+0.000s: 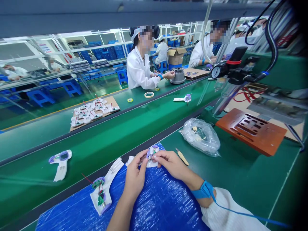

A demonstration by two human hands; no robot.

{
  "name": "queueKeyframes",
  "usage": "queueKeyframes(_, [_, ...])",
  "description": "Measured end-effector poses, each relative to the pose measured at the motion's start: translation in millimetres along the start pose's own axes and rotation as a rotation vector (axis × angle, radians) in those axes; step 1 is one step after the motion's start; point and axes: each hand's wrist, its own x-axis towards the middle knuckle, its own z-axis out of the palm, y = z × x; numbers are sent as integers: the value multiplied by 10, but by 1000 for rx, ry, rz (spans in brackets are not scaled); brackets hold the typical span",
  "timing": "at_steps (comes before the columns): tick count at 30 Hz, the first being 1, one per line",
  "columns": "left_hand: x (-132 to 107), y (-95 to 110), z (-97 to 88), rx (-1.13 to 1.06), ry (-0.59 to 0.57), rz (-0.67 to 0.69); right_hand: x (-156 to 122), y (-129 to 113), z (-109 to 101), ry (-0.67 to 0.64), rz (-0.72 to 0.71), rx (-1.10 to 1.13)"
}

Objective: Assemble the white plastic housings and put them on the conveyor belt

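Observation:
My left hand (136, 170) and my right hand (172, 163) both grip a small white-and-purple plastic housing (153, 150). My fingertips are closed on its two sides, and some small parts inside it are too fine to make out. The housing is just above a blue plastic-wrapped pad (166, 199). To the left on this pad lies an opened white housing with green circuit boards (101, 189), a red wire and a metal cylinder. A pointed tool with a tan handle (182, 157) lies right of my right hand. A blue wrist strap (203, 190) circles my right wrist.
A clear plastic bag (201, 138) and an orange fixture plate (252, 130) are to the right, below a pressure gauge (216, 71). White housings (61, 165) lie on the green conveyor belt (101, 138). Across it, a co-worker (138, 67) sits near a cardboard sheet of housings (113, 106).

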Motion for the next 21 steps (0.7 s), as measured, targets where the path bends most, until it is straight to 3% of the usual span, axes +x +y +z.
queueKeyframes(8, [2, 13, -5, 102, 14, 56, 15, 49, 99, 119, 34, -47])
queueKeyframes(21, [-16, 19, 9, 154, 11, 118, -20, -6, 98, 86, -179, -292])
